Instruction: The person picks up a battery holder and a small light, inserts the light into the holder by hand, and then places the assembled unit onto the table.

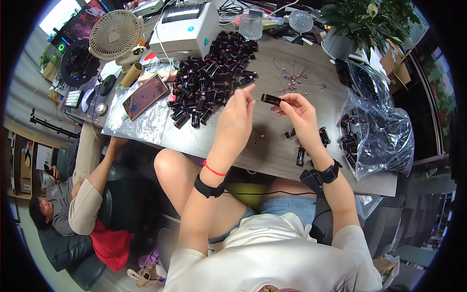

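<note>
My right hand (302, 120) pinches a small black cylinder (270, 99) with reddish edges, held level above the desk. Facing its left end, my left hand (234, 121) has thumb and fingers drawn together; whatever they may grip is too fine to make out. Left of that hand lies a big heap of similar black cylinders (196, 92), some with thin wire leads. A few more cylinders (300, 156) rest on the desk beneath my right hand. Beyond it, a tangle of thin wires with tiny parts (295, 78) is spread out.
At the right, a clear plastic bag (384, 141) holds several cylinders. A phone (145, 97) lies on plastic film at the left. Behind stand a white printer (187, 31), a fan (116, 34) and a potted plant (336, 45). Another person (73, 204) reclines at the far left.
</note>
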The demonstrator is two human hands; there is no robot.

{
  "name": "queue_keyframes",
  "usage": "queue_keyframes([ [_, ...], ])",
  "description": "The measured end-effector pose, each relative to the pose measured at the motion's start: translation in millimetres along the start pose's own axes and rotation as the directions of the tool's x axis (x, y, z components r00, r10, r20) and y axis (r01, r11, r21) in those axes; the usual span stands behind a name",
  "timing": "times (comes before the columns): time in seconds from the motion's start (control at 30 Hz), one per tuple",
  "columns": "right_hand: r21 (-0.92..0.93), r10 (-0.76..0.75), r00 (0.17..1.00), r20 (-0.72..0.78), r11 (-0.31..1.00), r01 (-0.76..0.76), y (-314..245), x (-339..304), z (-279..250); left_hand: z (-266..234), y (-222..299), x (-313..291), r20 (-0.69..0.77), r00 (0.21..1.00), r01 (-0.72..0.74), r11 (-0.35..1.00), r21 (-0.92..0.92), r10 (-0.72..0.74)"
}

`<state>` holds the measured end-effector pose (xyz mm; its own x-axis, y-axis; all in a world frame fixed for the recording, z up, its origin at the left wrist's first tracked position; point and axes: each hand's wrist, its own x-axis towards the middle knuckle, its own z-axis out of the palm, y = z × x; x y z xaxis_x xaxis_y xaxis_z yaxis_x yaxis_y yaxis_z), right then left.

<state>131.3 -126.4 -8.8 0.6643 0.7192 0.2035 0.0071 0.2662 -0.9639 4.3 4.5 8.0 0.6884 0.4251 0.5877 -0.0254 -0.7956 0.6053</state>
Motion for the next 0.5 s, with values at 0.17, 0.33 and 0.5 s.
queue_keyframes([
  [0.17, 0.018, 0.05, 0.996, 0.08, 0.998, -0.052, 2, 2, -5, -3, -2, -2, 0.041, 0.991, 0.122, 0.991, 0.046, -0.124],
  [0.33, -0.022, 0.124, 0.987, 0.105, 0.992, -0.122, 4, 4, -8, -6, 0, 2, 0.001, 0.998, 0.063, 0.988, 0.138, -0.063],
  [0.5, 0.011, 0.16, 0.97, 0.181, 0.986, -0.165, 2, 3, -11, -10, 8, 6, 0.07, 0.961, -0.276, 0.945, 0.174, 0.267],
])
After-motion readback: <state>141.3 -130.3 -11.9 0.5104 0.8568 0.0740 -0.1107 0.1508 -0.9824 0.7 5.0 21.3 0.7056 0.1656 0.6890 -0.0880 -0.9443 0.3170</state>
